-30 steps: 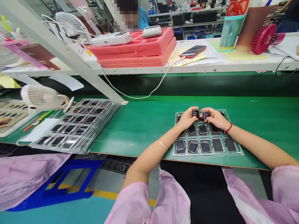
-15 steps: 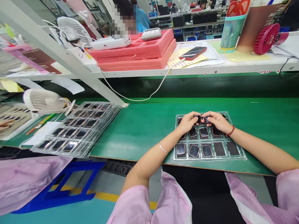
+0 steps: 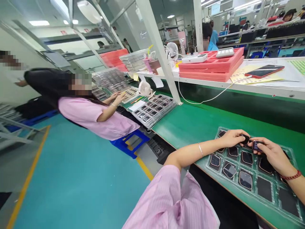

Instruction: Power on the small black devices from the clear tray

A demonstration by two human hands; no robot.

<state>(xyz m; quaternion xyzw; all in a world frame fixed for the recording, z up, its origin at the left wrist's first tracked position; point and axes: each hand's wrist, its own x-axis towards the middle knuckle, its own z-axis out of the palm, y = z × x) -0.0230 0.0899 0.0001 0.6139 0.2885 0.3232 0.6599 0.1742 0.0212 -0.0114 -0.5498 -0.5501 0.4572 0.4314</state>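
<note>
My left hand (image 3: 234, 139) is closed on a dark smartwatch body (image 3: 244, 139), thumb pressed on its edge. Close beside it, my right hand (image 3: 270, 151) pinches a second watch body (image 3: 257, 145), whose lit screen shows lines of light text. Both are held above a clear plastic tray (image 3: 252, 198) on the green bench. Square watch bodies with dark faces and coppery rims fill many of its pockets, such as one watch body (image 3: 245, 179) in the near row. Two near-row pockets at the right show only dark pads. My hands hide part of the far row.
A stack of clear trays (image 3: 152, 109) with more watches stands to the left, by a small white fan (image 3: 144, 88). Beyond sits a co-worker in a pink top (image 3: 81, 111). A shelf above the bench carries red foam trays (image 3: 209, 71) and a phone (image 3: 264, 71) on a white cable.
The view has swung left, so the bench and my hands appear farther right and the co-worker has come into view. Both hands still hold the watch bodies over the tray.
</note>
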